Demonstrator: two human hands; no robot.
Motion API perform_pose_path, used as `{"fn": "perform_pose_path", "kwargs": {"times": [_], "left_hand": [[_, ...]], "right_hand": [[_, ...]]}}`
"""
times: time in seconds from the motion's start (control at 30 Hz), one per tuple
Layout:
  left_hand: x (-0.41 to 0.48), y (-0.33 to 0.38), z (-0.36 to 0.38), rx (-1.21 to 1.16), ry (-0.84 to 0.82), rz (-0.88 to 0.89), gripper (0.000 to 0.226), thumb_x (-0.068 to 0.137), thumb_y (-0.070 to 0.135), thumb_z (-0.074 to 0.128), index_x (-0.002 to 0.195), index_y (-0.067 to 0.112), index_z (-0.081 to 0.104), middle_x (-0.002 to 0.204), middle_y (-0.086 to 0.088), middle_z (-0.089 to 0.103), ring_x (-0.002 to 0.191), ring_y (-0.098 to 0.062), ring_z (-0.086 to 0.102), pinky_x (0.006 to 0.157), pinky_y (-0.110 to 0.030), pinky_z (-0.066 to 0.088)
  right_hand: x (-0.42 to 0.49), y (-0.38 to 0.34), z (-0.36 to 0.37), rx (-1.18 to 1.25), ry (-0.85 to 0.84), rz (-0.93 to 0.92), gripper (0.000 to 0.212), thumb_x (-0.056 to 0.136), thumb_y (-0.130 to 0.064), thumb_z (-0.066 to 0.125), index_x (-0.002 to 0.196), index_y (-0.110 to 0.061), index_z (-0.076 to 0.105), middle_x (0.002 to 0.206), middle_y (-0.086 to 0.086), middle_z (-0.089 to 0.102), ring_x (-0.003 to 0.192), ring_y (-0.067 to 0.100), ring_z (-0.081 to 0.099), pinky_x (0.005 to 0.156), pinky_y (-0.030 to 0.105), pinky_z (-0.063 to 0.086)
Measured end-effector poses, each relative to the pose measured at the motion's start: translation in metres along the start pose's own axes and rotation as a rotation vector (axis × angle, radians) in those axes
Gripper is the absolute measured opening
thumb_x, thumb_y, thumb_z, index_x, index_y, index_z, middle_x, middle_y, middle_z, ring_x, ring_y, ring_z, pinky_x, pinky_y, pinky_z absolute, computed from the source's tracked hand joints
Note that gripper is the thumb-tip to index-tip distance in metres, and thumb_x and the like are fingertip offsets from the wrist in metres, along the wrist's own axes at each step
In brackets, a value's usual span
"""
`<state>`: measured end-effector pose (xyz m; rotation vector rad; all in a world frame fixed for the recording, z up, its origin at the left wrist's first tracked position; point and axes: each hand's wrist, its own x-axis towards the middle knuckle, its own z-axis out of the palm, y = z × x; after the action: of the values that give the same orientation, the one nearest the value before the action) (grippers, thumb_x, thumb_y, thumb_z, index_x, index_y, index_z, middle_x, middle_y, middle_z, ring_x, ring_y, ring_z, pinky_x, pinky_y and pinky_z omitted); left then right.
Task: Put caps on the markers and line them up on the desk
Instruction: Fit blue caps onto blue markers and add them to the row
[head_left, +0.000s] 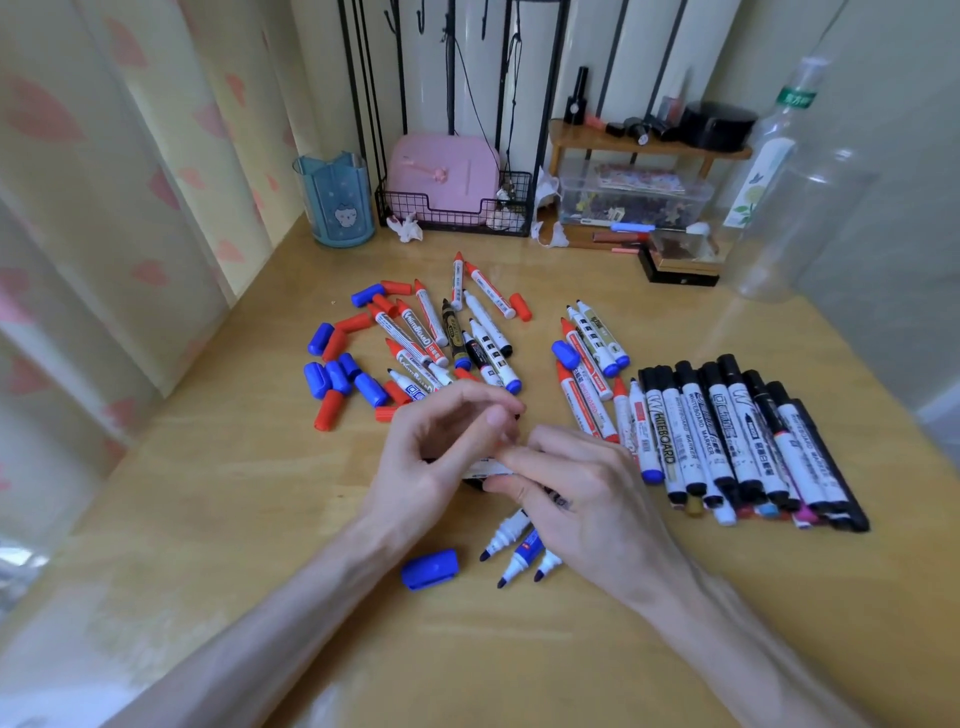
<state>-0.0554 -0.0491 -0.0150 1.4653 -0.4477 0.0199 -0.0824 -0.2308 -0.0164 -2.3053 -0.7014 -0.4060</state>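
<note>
Gripping a marker (485, 471), my left hand (441, 441) curled round one end and my right hand (576, 504) pinching its barrel, just left of the capped row (748, 441).

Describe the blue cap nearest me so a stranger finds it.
On the wooden desk, find the three uncapped markers poking out beneath the right hand. The blue cap lies just left of their tips, alone, well apart from the other caps.

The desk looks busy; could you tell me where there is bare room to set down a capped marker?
Bare wood lies left of the left hand, beside the curtain, and right of the capped row. Crowded: the loose pile of markers and caps at centre.
</note>
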Motion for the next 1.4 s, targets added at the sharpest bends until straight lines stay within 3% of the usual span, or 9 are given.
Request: {"fn": "perform_pose_path", "kwargs": {"times": [0.13, 0.23, 0.4, 0.5, 0.73, 0.9, 1.17, 1.27, 1.4], "left_hand": [[0.004, 0.007, -0.004, -0.088, -0.023, -0.006, 0.037, 0.096, 0.032, 0.063, 0.121, 0.005, 0.068, 0.097, -0.005, 0.068, 0.096, -0.019, 0.064, 0.088, -0.030, 0.052], [0.007, 0.009, -0.014, -0.114, 0.011, -0.009, 0.032, 0.101, 0.026, 0.060, 0.124, 0.005, 0.067, 0.099, -0.009, 0.068, 0.095, -0.022, 0.064, 0.088, -0.033, 0.053], [0.006, 0.009, -0.019, 0.085, 0.023, 0.014, 0.025, 0.098, 0.017, 0.060, 0.119, 0.008, 0.069, 0.107, -0.003, 0.073, 0.102, -0.017, 0.069, 0.089, -0.028, 0.054], [0.007, 0.004, -0.016, 0.161, -0.011, 0.031, 0.025, 0.099, 0.017, 0.061, 0.123, 0.013, 0.069, 0.114, -0.008, 0.072, 0.109, -0.029, 0.068, 0.096, -0.038, 0.055], [0.006, 0.001, -0.005, 0.194, -0.019, 0.024, 0.019, 0.098, 0.020, 0.063, 0.114, 0.020, 0.073, 0.105, -0.001, 0.073, 0.100, -0.021, 0.069, 0.090, -0.035, 0.056], [0.018, 0.005, 0.025, 0.308, -0.078, 0.057, 0.020, 0.097, 0.018, 0.063, 0.115, 0.023, 0.072, 0.104, 0.003, 0.072, 0.099, -0.018, 0.069, 0.086, -0.034, 0.054], [0.042, 0.005, 0.080, 0.340, -0.230, 0.075, 0.021, 0.102, 0.010, 0.065, 0.116, 0.024, 0.072, 0.111, 0.003, 0.074, 0.105, -0.024, 0.069, 0.091, -0.039, 0.055], [0.040, 0.001, 0.083, 0.366, -0.241, 0.080, 0.020, 0.102, 0.011, 0.065, 0.115, 0.025, 0.072, 0.112, 0.005, 0.075, 0.106, -0.022, 0.069, 0.091, -0.039, 0.054], [0.039, -0.002, 0.077, 0.394, -0.222, 0.091, 0.016, 0.104, 0.014, 0.065, 0.112, 0.026, 0.072, 0.112, 0.002, 0.075, 0.107, -0.023, 0.070, 0.091, -0.039, 0.053]], "right_hand": [[0.009, 0.002, -0.006, -0.033, 0.061, -0.023, 0.028, 0.101, -0.041, 0.061, 0.120, -0.027, 0.076, 0.080, -0.008, 0.057, 0.070, 0.004, 0.044, 0.058, 0.031, 0.044], [0.009, 0.005, -0.016, -0.090, 0.108, 0.011, 0.029, 0.099, -0.039, 0.064, 0.124, -0.029, 0.075, 0.082, -0.015, 0.053, 0.072, -0.001, 0.043, 0.063, 0.023, 0.038], [0.012, 0.023, -0.042, -0.223, 0.175, 0.083, 0.029, 0.092, -0.033, 0.074, 0.119, -0.023, 0.078, 0.098, -0.012, 0.060, 0.093, 0.013, 0.051, 0.086, 0.038, 0.045], [0.013, 0.029, -0.054, -0.337, 0.217, 0.129, 0.025, 0.090, -0.031, 0.079, 0.114, -0.024, 0.079, 0.097, -0.012, 0.055, 0.093, 0.014, 0.046, 0.084, 0.038, 0.039], [0.011, 0.044, -0.099, -0.362, 0.377, 0.511, 0.013, 0.093, -0.034, 0.073, 0.103, -0.029, 0.079, 0.076, -0.005, 0.060, 0.075, 0.024, 0.057, 0.067, 0.035, 0.045], [0.000, 0.055, -0.125, -0.379, 0.333, 0.821, 0.013, 0.089, -0.036, 0.071, 0.093, -0.024, 0.072, 0.076, -0.014, 0.066, 0.081, 0.025, 0.065, 0.069, 0.035, 0.050], [-0.012, 0.063, -0.150, -0.348, 0.267, 0.998, 0.023, 0.090, -0.037, 0.072, 0.087, -0.013, 0.074, 0.084, -0.004, 0.072, 0.090, 0.028, 0.064, 0.073, 0.031, 0.041], [-0.015, 0.065, -0.153, -0.363, 0.211, 1.020, 0.031, 0.091, -0.035, 0.071, 0.088, -0.005, 0.078, 0.096, 0.012, 0.078, 0.088, 0.032, 0.069, 0.072, 0.032, 0.047], [-0.014, 0.068, -0.152, -0.362, 0.181, 1.016, 0.033, 0.093, -0.037, 0.071, 0.088, -0.005, 0.079, 0.099, 0.014, 0.077, 0.090, 0.034, 0.069, 0.071, 0.030, 0.047]]}}
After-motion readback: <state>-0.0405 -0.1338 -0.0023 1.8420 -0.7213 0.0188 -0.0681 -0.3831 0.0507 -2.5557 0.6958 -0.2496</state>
